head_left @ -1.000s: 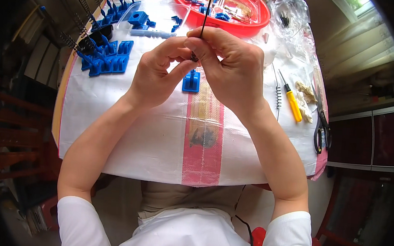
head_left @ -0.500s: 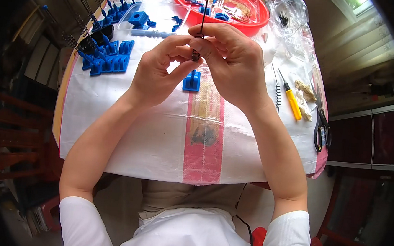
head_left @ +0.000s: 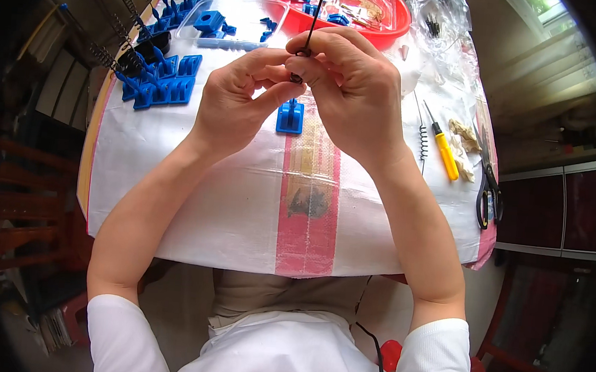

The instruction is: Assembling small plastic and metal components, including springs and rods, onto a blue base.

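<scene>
Both hands meet above the upper middle of the table, fingertips pinched together. Between them is a dark wire spring (head_left: 315,16), its straight end rising past my right fingertips and tilting slightly right. My left hand (head_left: 229,105) is closed on the lower, coiled part, which my fingers mostly cover. Just above, my right hand (head_left: 359,97) grips the wire with thumb and forefinger. Directly below the fingers stands a small blue plastic base (head_left: 289,119) with an upright part. Whether the spring touches that upright part cannot be made out.
Several blue bases with springs (head_left: 156,86) stand at left. Behind are a clear tray (head_left: 252,46) of blue parts and a red basin (head_left: 391,37). At right lie a loose spring (head_left: 423,141), a yellow-handled screwdriver (head_left: 447,155), scissors (head_left: 489,192) and a plastic bag (head_left: 453,41).
The wire's upper end leans a little more to the right. Less of the coil shows below my fingers. Both hands keep their grip, and the whole view has shifted slightly.
</scene>
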Action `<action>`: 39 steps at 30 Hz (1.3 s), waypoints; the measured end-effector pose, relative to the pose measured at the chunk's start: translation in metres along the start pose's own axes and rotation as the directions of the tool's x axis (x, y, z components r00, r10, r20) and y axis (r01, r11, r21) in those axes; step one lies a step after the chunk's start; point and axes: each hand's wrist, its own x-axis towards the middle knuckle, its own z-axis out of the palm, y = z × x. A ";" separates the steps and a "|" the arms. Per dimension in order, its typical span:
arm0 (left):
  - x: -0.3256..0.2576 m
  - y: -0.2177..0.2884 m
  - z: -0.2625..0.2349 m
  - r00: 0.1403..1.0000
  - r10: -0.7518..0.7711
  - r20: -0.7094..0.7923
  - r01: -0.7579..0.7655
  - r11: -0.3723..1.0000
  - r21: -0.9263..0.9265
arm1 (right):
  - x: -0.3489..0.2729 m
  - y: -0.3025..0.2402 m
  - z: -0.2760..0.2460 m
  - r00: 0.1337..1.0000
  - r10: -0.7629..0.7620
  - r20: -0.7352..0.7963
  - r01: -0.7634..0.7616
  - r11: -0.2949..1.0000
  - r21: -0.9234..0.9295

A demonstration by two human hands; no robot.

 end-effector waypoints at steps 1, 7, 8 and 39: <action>0.001 0.001 0.002 1.000 -0.003 -0.007 0.002 1.000 -0.013 | 0.001 0.000 -0.001 1.000 0.004 0.001 -0.004 1.000 0.001; 0.000 0.004 0.002 1.000 -0.024 -0.005 0.024 0.999 0.034 | 0.002 -0.005 -0.003 0.999 0.037 0.031 -0.036 0.999 -0.019; 0.000 0.004 0.001 1.000 -0.023 -0.001 0.023 0.999 0.040 | 0.002 -0.004 -0.003 0.998 0.053 0.033 -0.054 0.999 0.005; 0.004 0.008 0.002 0.995 -0.098 -0.005 0.098 0.993 0.058 | 0.000 0.002 -0.006 0.991 0.113 0.072 -0.119 0.989 0.088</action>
